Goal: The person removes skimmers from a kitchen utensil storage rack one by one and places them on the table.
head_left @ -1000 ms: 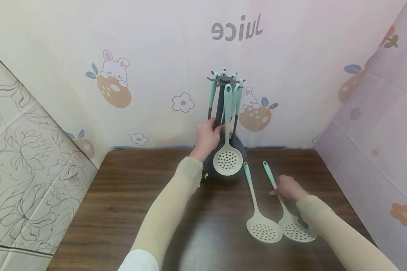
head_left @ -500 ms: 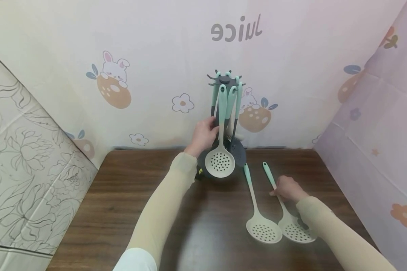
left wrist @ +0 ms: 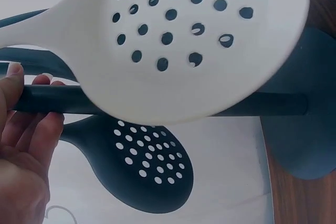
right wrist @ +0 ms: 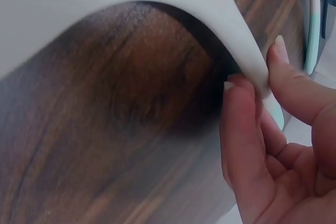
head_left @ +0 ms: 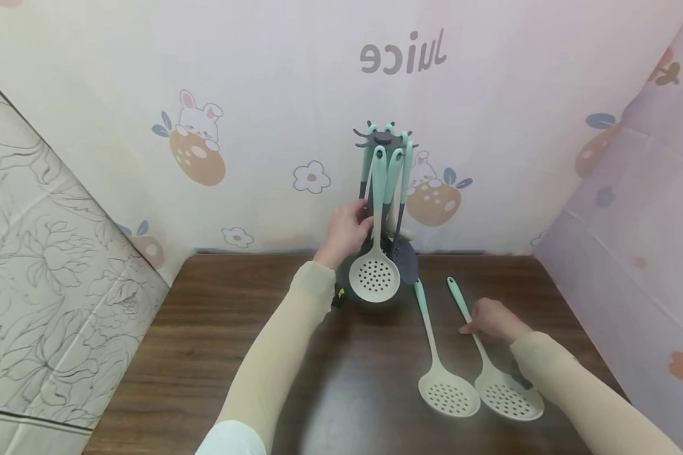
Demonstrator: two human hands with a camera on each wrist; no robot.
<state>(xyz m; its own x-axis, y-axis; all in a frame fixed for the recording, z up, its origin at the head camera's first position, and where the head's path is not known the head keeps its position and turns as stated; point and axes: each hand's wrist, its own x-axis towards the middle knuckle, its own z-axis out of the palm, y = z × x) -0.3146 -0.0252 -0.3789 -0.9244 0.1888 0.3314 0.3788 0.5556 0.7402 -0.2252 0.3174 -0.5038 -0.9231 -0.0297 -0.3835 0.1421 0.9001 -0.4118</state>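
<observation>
At the centre of the head view the left hand [head_left: 346,230] curls round the dark post [left wrist: 52,99] of the rack [head_left: 384,140], probably to steady it, with the hung skimmer [head_left: 374,276] and other tools dangling from its hooks. At lower right the right hand [head_left: 494,321] pinches the handle of the right skimmer [head_left: 512,395], whose head appears to rest on the desk [head_left: 222,316], just beside the left skimmer [head_left: 448,392], both handles pointing up the frame, seemingly for easy grasping.

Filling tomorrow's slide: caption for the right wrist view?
Right grip pinches a pale skimmer handle over a dark wood tabletop, another mint-tipped handle beyond.
</observation>
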